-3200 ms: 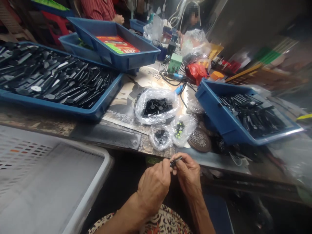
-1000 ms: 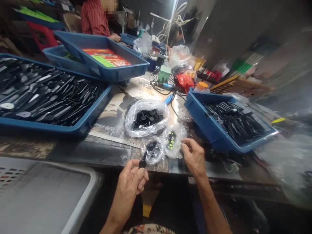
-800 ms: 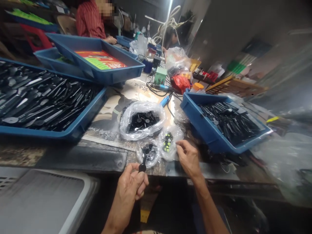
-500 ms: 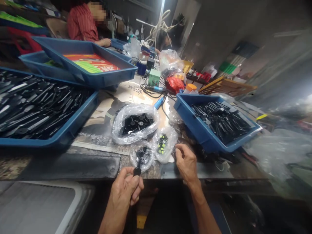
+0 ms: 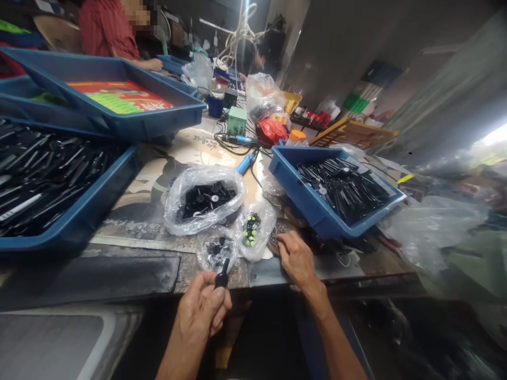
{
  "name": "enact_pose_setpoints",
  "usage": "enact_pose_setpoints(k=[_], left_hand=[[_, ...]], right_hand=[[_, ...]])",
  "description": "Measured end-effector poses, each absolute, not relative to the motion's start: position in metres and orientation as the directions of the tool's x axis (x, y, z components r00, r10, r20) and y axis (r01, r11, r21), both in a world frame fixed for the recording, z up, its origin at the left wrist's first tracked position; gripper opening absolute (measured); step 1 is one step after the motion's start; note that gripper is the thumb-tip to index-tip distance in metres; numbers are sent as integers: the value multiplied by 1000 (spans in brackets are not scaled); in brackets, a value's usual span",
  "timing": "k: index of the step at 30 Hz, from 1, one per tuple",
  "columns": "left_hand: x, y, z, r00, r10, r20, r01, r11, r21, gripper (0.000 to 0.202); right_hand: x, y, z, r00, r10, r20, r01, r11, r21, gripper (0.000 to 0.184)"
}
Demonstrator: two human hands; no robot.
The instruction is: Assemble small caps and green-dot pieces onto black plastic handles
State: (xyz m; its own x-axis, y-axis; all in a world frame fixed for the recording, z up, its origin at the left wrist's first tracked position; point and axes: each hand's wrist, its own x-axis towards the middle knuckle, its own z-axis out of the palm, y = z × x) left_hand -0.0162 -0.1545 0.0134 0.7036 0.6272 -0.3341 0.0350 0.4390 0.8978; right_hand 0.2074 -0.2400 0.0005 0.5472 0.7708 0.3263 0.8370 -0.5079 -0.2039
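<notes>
Between thumb and fingers of my left hand (image 5: 208, 303) is a small black plastic part (image 5: 222, 277) with a round end and a narrow stem pointing up. Just beyond it sits a small clear bag (image 5: 200, 253) of black and clear little pieces. My right hand (image 5: 297, 261) is closed, its fingertips at a heap of tiny metal pieces (image 5: 280, 229); what they pinch is too small to make out. Beside that heap stands a clear bag (image 5: 267, 221) with black and yellow-green parts. Behind is a larger plastic bag (image 5: 172, 206) full of black parts with round ends.
Blue trays of long black parts stand at left (image 5: 99, 203) and right (image 5: 320, 221). Another blue tray (image 5: 186, 113) holds green pieces. A green box (image 5: 236, 121) and blue-handled tool (image 5: 244, 164) with cables lie behind. A person in red (image 5: 105, 31) sits across the table.
The view has swung slightly, so the table's things sit further left. My right fingertips are now at the metal heap. My left hand still holds the black part.
</notes>
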Motion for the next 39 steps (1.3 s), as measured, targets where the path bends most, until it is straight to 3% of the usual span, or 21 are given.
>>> enact_pose_setpoints(k=[19,25,32,39], left_hand=[[-10,-157,9,728,600,-332,53,434,899,21],[-9,-158,17,745,593,-306,1,457,889,18],[-11,-157,17,732,603,-316,-3,467,884,21],[-10,-157,18,745,593,-305,14,444,896,21]], right_hand=[[212,-231,10,388,897,211,908,-412,81,18],[208,-225,15,362,913,187,917,-385,104,19],[219,-229,19,377,895,239,923,-385,-11,13],[223,-239,8,529,771,354,842,-423,-335,20]])
